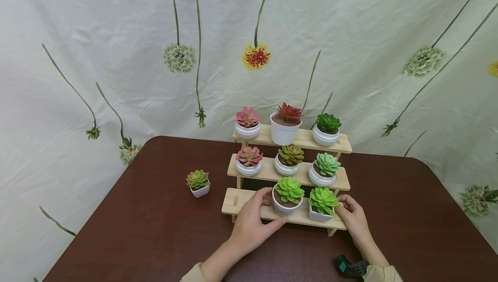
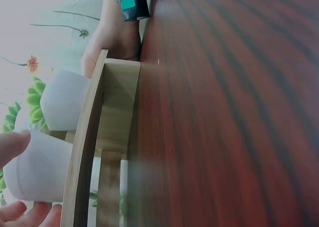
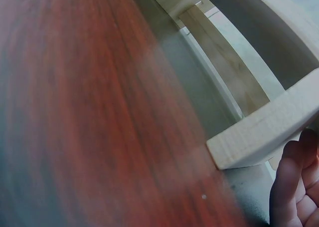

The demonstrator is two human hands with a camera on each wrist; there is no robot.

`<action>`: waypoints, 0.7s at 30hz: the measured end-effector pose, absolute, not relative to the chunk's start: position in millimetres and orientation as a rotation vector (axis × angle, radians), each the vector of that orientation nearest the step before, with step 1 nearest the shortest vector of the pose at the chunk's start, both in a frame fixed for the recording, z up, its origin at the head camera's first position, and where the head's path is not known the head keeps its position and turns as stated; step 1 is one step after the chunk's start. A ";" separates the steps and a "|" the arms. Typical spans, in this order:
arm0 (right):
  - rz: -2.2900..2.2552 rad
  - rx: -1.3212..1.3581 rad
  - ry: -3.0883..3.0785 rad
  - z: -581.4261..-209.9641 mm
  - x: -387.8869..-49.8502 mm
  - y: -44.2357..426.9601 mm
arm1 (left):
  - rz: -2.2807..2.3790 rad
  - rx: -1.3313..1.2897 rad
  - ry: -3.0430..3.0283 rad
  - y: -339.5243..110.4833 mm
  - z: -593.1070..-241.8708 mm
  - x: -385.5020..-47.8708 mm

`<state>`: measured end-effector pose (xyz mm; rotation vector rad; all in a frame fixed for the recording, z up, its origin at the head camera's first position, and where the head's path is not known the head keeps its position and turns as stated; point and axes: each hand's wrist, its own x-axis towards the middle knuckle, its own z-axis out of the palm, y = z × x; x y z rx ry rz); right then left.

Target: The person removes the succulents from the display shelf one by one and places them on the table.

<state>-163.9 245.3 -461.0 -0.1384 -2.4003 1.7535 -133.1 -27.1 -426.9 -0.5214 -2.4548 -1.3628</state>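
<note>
My left hand (image 1: 253, 223) spans a round white pot with a bright green succulent (image 1: 288, 191) on the lowest step of a wooden tiered plant stand (image 1: 233, 199). In the left wrist view its thumb (image 2: 12, 146) and fingertips (image 2: 37, 214) lie on opposite sides of the pot. Beside that pot stands a square-potted green succulent (image 1: 324, 202). My right hand (image 1: 353, 218) grips the right end of the lowest step; its curled fingers (image 3: 289, 182) show by the wooden end in the right wrist view.
On the middle step stand several potted succulents, one of them pink (image 1: 249, 156); the top step holds a red one (image 1: 288, 115) among others. A small square-potted succulent (image 1: 199, 182) sits on the dark table (image 1: 163, 230), left of the stand. A flower-printed cloth (image 1: 128, 57) hangs behind.
</note>
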 end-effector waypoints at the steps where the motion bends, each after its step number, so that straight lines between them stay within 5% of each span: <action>1: 1.750 -0.136 -2.400 -460.9 -164.0 245.3 | -1.359 -0.515 -2.445 -25.4 -427.2 -133.8; 21: 1.754 -0.167 -2.415 -460.6 -164.2 245.3 | -1.285 -0.482 -2.435 -13.8 -430.8 -142.8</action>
